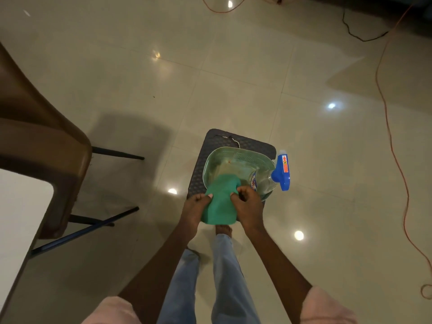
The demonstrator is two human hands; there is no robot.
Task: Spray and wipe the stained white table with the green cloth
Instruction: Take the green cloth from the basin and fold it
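The green cloth (221, 202) is gripped on both sides, my left hand (196, 208) on its left edge and my right hand (247, 204) on its right edge. It hangs over the near rim of a pale green tray (224, 157). A clear spray bottle with a blue trigger head (281, 173) lies tilted in the tray's right side. The tray rests on a dark stool (216, 140). A corner of the white table (21, 206) shows at the left edge of the view.
A brown chair (39, 127) with dark legs stands at the left beside the table. Orange cable (395, 160) and a black cable (357, 36) trail over the glossy tiled floor at the right and back. My legs and bare feet are below the stool.
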